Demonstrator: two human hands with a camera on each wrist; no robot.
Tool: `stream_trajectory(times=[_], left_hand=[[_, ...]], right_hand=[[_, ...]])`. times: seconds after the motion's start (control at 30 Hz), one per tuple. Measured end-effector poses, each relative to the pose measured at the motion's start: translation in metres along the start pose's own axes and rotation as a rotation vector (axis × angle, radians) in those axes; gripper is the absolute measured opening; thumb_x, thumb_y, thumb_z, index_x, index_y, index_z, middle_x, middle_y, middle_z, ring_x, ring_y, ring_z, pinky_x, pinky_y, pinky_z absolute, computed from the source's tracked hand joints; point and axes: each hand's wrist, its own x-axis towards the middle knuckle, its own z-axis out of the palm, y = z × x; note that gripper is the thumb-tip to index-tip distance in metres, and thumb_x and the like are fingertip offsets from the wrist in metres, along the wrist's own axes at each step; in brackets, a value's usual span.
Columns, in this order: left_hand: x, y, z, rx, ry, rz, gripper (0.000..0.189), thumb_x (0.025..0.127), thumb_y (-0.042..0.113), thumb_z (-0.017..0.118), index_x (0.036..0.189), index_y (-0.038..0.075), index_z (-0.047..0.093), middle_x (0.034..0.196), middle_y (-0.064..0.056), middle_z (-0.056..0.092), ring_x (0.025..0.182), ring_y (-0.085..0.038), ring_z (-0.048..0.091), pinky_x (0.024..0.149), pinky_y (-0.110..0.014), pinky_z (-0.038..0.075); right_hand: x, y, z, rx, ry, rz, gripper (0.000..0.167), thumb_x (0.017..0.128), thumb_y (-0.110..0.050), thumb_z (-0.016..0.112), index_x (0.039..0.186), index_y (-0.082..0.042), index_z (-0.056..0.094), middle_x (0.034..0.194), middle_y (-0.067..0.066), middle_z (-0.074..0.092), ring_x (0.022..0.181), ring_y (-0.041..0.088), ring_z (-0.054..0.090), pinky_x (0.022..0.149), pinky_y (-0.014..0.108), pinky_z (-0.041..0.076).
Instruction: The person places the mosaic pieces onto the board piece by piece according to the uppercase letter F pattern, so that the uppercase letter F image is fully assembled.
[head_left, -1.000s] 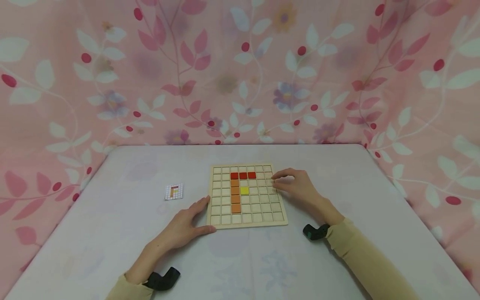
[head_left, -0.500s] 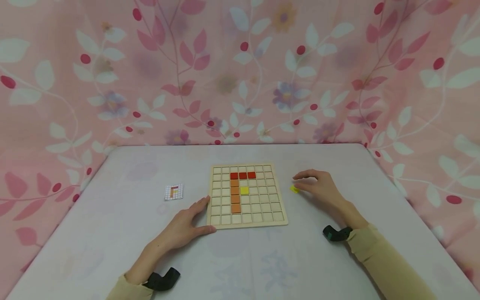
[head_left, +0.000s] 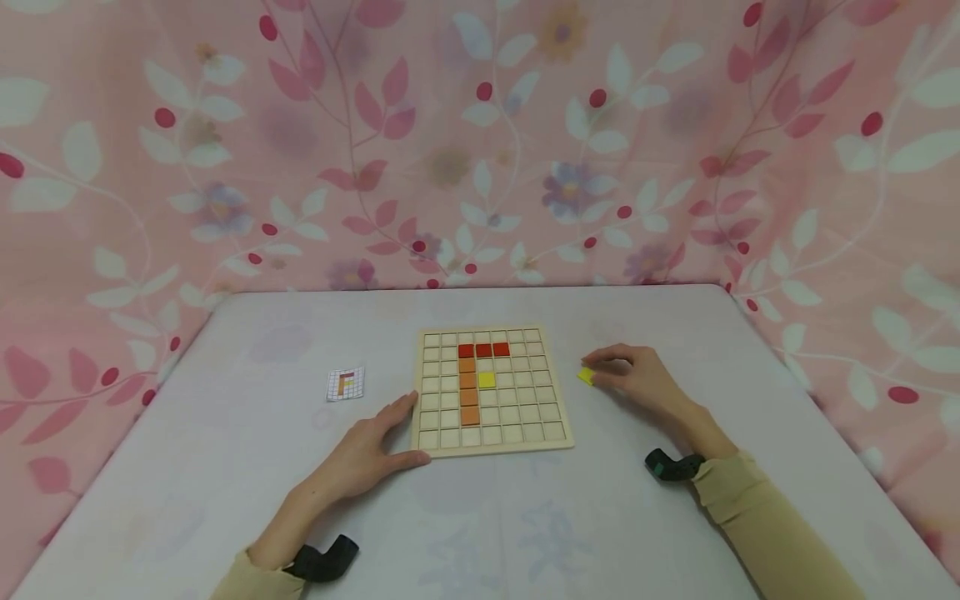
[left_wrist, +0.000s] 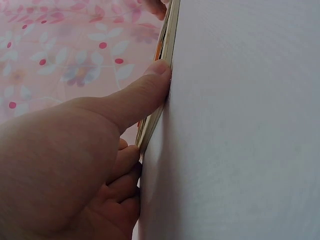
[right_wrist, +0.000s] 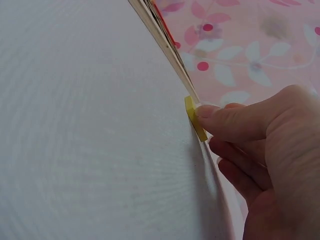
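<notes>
A square wooden grid board [head_left: 517, 414] lies mid-table with red tiles [head_left: 483, 350] across an upper row, orange tiles [head_left: 468, 387] in a column and one yellow tile [head_left: 487, 380]. My left hand [head_left: 363, 454] rests at the board's left edge, fingertips on its side and thumb at the near corner; in the left wrist view the thumb [left_wrist: 150, 85] lies along the edge. Right of the board, my right hand [head_left: 641, 379] holds another yellow tile [head_left: 585, 377] low at the tabletop, thumb against it in the right wrist view [right_wrist: 196, 120]; the index finger's contact is hidden.
A small printed card [head_left: 345, 384] with a coloured grid pattern lies left of the board. The white-covered table [head_left: 495, 517] ends at the back against a pink floral curtain [head_left: 480, 167], which also hangs at both sides.
My right hand has drawn back rightward from the board's right edge to the loose yellow tile, which now shows more clearly at the thumb. The left hand stays at the board.
</notes>
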Motion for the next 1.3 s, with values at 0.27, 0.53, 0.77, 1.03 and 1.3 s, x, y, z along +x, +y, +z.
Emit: stream_trajectory(times=[0.27,0.53,0.77,1.03,1.3], left_hand=[[-0.0006,0.0017,-0.0005,0.002,0.003,-0.006,0.098,0.082,0.05,0.078,0.159,0.016,0.029,0.162,-0.009,0.031,0.151,-0.032,0.027,0.118,-0.055,0.03],[-0.0002,0.0012,-0.0008,0.004,-0.001,-0.004,0.098,0.082,0.051,0.078,0.159,0.015,0.029,0.162,-0.008,0.031,0.151,-0.033,0.027,0.118,-0.055,0.03],[-0.0009,0.0006,-0.001,0.005,0.003,0.01,0.096,0.083,0.051,0.077,0.158,0.015,0.03,0.162,-0.009,0.032,0.15,-0.033,0.028,0.118,-0.055,0.03],[0.0003,0.0004,-0.0007,0.011,0.002,0.009,0.097,0.082,0.051,0.078,0.159,0.015,0.029,0.162,-0.008,0.032,0.15,-0.032,0.028,0.119,-0.054,0.03],[0.0012,-0.0006,0.0005,-0.007,-0.004,-0.011,0.099,0.081,0.05,0.079,0.159,0.017,0.028,0.163,-0.007,0.03,0.151,-0.031,0.026,0.119,-0.053,0.028]], right_hand=[[-0.0013,0.0044,0.0028,-0.015,-0.002,-0.021,0.025,0.086,-0.008,0.078,0.111,-0.014,0.075,0.115,0.005,0.073,0.121,0.028,0.061,0.11,0.053,0.04],[-0.0007,0.004,0.0035,-0.02,0.021,-0.011,0.024,0.084,-0.013,0.081,0.107,-0.015,0.076,0.112,0.004,0.074,0.117,0.027,0.062,0.107,0.051,0.042],[-0.0004,0.0046,0.0045,-0.022,0.033,0.002,0.023,0.083,-0.015,0.082,0.106,-0.015,0.076,0.111,0.004,0.073,0.115,0.026,0.063,0.105,0.049,0.044],[-0.0009,0.0059,0.0038,-0.037,0.05,-0.014,0.025,0.083,-0.016,0.083,0.107,-0.015,0.075,0.112,0.005,0.073,0.114,0.026,0.063,0.104,0.049,0.045],[-0.0005,0.0061,0.0045,-0.049,0.057,0.001,0.025,0.082,-0.021,0.084,0.105,-0.018,0.076,0.11,0.001,0.073,0.114,0.024,0.063,0.104,0.048,0.046]])
